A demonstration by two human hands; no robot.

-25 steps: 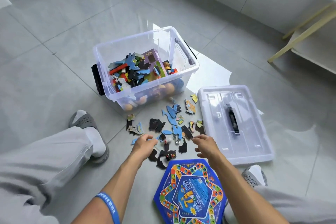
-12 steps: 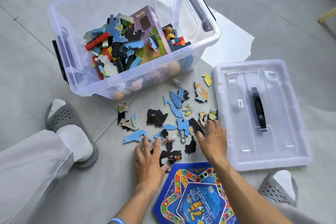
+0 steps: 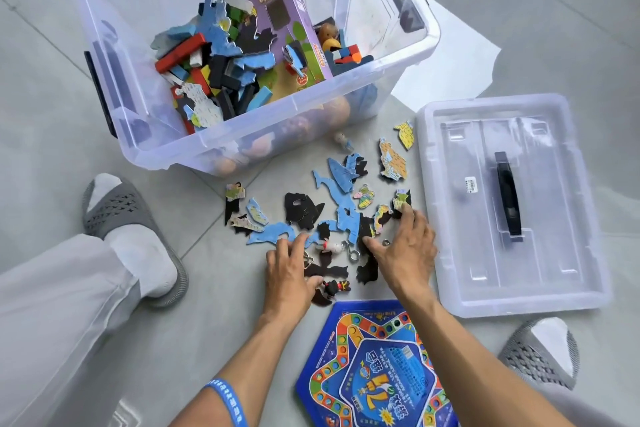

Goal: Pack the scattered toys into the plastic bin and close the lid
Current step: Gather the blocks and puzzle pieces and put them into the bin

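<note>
The clear plastic bin (image 3: pixel 242 139) stands open on the tiled floor, holding blocks, puzzle pieces and a purple box (image 3: pixel 287 31). Its lid (image 3: pixel 561 253) lies flat to the right, black handle up. Between them, blue, black and map-printed puzzle pieces (image 3: pixel 337 177) are scattered. My left hand (image 3: pixel 289 274) lies spread on the floor, fingertips on a blue piece, thumb by a black one. My right hand (image 3: pixel 405 250) presses with spread fingers on pieces near the lid. Between the hands lie a small white keychain figure (image 3: pixel 330 246) and a black figure (image 3: pixel 336 286).
A blue hexagonal game board (image 3: pixel 374 367) lies on the floor under my forearms. My feet in grey slippers sit at the left (image 3: pixel 121 218) and lower right (image 3: pixel 540 354). Grey tile surrounds everything.
The view has dropped closer to the floor. Both hands went from hovering over the pieces to lying spread on them, and have slid slightly forward toward the bin.
</note>
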